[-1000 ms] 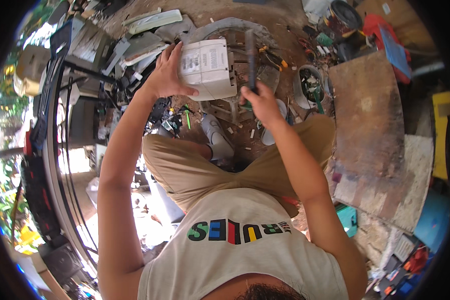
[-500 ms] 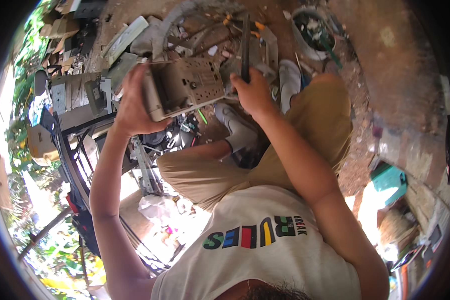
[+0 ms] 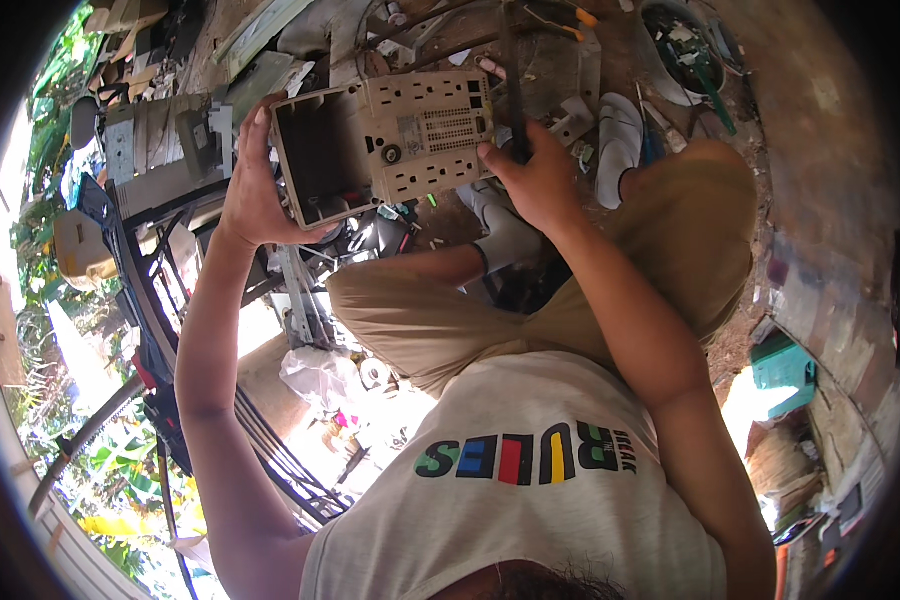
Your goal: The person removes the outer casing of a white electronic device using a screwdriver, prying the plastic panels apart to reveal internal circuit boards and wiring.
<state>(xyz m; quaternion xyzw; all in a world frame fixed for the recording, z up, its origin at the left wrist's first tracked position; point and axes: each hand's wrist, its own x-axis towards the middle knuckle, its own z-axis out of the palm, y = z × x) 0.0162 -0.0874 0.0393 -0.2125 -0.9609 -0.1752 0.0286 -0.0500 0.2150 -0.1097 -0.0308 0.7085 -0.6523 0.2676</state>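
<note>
The pale shirt [image 3: 510, 400], with coloured lettering, fills the lower middle of the frame, and the brown trousers [image 3: 410, 310] spread above it, knees apart.

Beyond them, in the upper middle, the beige casing [image 3: 425, 165] is raised between the two hands. Its long axis runs roughly left to right across the frame, the right end tilted a little upward. A dark open recess takes up its left part; slots, small holes and a round fitting [image 3: 391, 154] mark the panel on its right part.

The left hand [image 3: 255, 190] is spread around the recessed left end, fingers up the side and thumb at the lower corner, gripping it. The right hand [image 3: 540, 180] is closed around a dark bar-like tool [image 3: 512, 90], whose upper end is too unclear to identify. This tool stands nearly upright in the frame, across the casing's long axis and just beside its right end. The right thumb lies at that end's lower corner; whether it presses there, I cannot tell.

Below the casing, two grey shoes [image 3: 620, 140] rest on the littered floor. Further off, along the upper edge, lie an orange-handled tool [image 3: 573, 33] and a pale bucket [image 3: 660, 82] of scraps.
</note>
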